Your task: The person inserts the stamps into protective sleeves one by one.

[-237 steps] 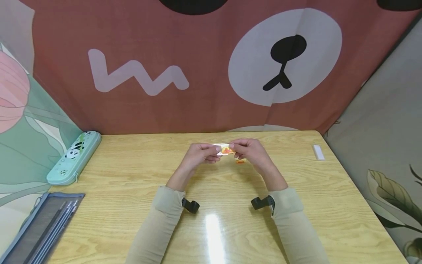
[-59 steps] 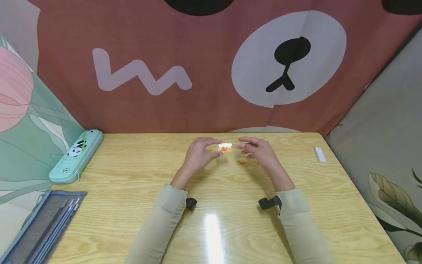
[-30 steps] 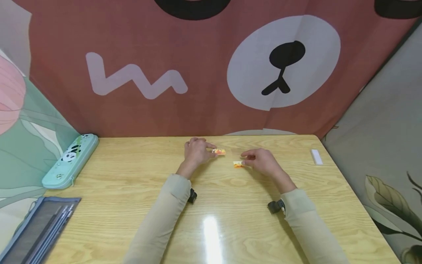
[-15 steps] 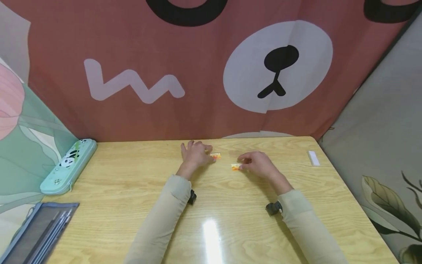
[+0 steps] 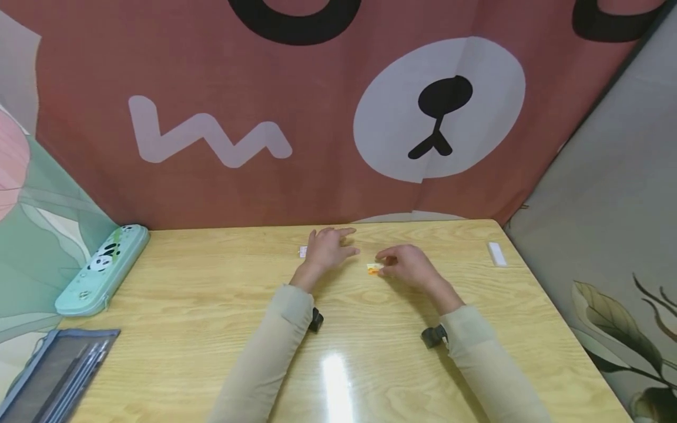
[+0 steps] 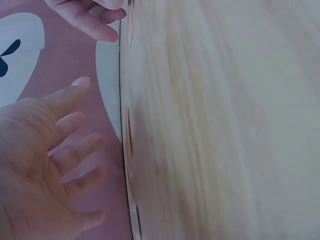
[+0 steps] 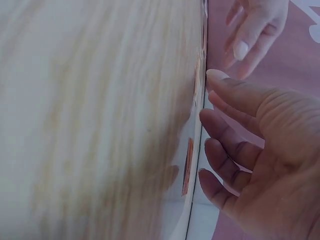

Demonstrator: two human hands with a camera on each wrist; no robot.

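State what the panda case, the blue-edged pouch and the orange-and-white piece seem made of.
Panda case: probably plastic, smooth with soft sheen.
Blue-edged pouch: sheer mesh or thin plastic; slim items show through.
Orange-and-white piece: perhaps printed paper or film, by its colour bands; finish unclear.

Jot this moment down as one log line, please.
left hand: spread, holding nothing | right hand: loosely curved beside orange piece | white piece: beside left hand
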